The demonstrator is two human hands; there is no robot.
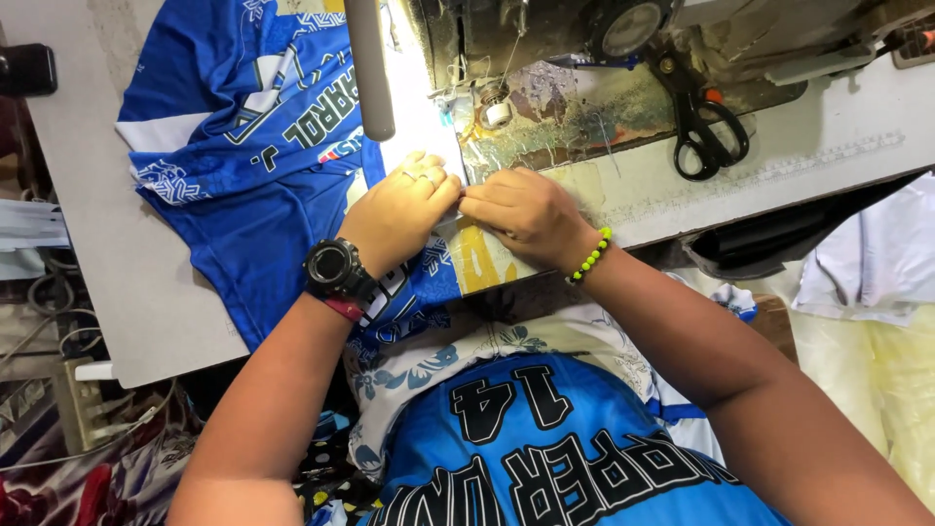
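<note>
While both hands' fingers pinch blue fabric (253, 224), scissors (706, 131) lie on the grey table (127, 292).

Jersey (248, 146) spread over left half of sewing table (146, 292), hanging off near edge. Both hands at middle of near edge, fingertips touching: left hand (399, 209) on jersey, right hand (526, 214) just beside it on the seam. Sewing machine (545, 39) behind hands, along far edge. Scissors (706, 127) right of machine base, well apart from hands. Lamp arm (370, 68) above jersey, left of machine.
</note>
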